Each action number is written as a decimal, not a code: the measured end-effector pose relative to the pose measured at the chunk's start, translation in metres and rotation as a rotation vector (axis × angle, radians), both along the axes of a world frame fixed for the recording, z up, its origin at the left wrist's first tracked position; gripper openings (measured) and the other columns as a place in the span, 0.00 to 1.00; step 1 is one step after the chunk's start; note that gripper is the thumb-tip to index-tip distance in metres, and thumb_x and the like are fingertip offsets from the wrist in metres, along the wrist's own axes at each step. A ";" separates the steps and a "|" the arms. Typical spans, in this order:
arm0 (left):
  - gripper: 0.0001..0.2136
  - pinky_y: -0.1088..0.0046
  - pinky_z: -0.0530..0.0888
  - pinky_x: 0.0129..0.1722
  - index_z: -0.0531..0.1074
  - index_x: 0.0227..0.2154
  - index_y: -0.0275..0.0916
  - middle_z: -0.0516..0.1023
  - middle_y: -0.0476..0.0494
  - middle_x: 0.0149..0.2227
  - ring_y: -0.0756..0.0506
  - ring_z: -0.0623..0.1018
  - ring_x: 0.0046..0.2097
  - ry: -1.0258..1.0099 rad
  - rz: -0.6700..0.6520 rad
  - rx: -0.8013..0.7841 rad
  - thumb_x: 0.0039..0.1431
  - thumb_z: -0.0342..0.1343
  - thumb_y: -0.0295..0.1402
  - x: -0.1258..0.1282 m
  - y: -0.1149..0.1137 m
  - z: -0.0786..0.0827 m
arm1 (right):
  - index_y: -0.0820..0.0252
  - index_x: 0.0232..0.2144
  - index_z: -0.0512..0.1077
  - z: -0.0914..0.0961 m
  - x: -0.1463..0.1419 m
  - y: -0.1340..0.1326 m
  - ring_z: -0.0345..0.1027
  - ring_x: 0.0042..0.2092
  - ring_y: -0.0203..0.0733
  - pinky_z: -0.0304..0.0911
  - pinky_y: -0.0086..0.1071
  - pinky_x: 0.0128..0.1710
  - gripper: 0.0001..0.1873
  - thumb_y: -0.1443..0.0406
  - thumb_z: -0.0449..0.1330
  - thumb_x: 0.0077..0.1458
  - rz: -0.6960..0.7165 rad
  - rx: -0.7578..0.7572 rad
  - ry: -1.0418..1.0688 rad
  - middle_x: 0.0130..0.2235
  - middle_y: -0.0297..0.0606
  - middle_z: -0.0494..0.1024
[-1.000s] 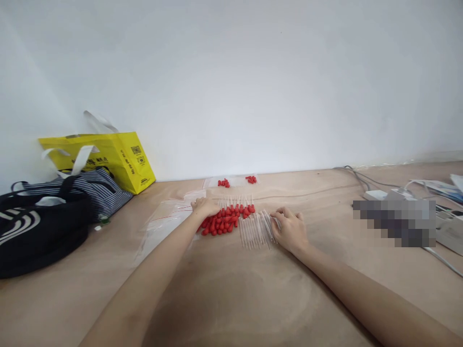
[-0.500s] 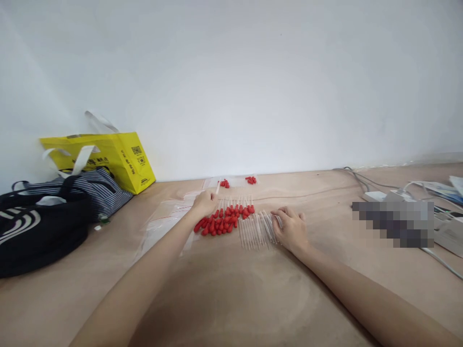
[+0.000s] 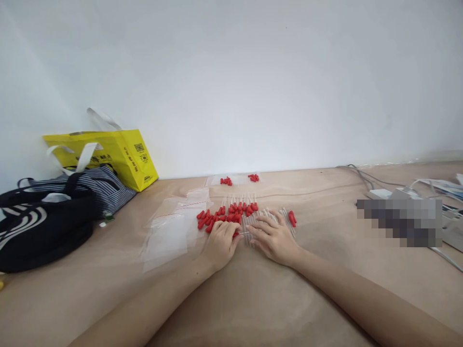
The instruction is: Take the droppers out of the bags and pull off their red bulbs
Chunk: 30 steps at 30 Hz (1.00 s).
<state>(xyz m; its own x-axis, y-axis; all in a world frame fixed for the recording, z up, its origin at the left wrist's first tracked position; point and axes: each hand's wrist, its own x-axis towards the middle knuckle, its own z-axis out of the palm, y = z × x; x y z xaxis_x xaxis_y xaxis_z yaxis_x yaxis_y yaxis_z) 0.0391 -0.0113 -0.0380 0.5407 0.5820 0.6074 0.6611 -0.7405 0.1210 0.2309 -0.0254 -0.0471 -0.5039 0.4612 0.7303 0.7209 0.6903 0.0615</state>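
My left hand (image 3: pixel 221 243) is closed at the near edge of a pile of red rubber bulbs (image 3: pixel 204 220), pinching one bulb mostly hidden by the fingers. Facing it, my right hand (image 3: pixel 275 237) pinches a thin clear dropper tube (image 3: pixel 246 233) whose end points toward that bulb. Whether tube and bulb are joined, I cannot tell. Under and around my right hand lie several loose clear tubes (image 3: pixel 291 229), partly covered by it. Just beyond the pile is a row of droppers with red bulbs (image 3: pixel 249 208), their tubes pointing away from me.
Clear zip bags (image 3: pixel 170 236) lie left of the bulbs. A bag with red bulbs (image 3: pixel 254 178) sits near the wall. Red bulbs (image 3: pixel 292 218) lie right of the tubes. A yellow bag (image 3: pixel 126 159) and black bag (image 3: pixel 47 236) stand left; chargers and cables (image 3: pixel 405 193) lie right.
My left hand has come back from beyond the bulb pile to its near edge and pinches a bulb. My right hand has shifted left over the tubes, meeting it. The view has moved slightly.
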 end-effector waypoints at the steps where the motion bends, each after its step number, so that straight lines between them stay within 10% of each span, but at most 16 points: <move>1: 0.05 0.68 0.63 0.34 0.63 0.29 0.38 0.71 0.47 0.27 0.47 0.69 0.30 -0.018 -0.011 0.025 0.57 0.44 0.32 0.003 -0.001 0.000 | 0.55 0.41 0.68 -0.002 -0.002 0.001 0.63 0.44 0.40 0.42 0.46 0.53 0.12 0.63 0.53 0.53 0.005 0.014 -0.002 0.36 0.35 0.75; 30: 0.10 0.44 0.47 0.54 0.71 0.36 0.40 0.73 0.44 0.44 0.41 0.65 0.53 0.205 -0.157 0.180 0.57 0.45 0.27 -0.007 -0.006 0.010 | 0.54 0.32 0.70 -0.008 -0.003 -0.001 0.62 0.48 0.37 0.32 0.50 0.56 0.11 0.72 0.50 0.52 0.027 0.105 -0.019 0.24 0.29 0.75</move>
<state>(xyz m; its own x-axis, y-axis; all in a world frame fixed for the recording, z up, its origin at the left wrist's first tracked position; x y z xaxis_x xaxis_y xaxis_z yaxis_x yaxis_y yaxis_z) 0.0320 -0.0175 -0.0277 0.7373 0.3751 0.5618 0.5343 -0.8328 -0.1452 0.2277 -0.0261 -0.0551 -0.5291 0.3687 0.7643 0.7004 0.6983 0.1480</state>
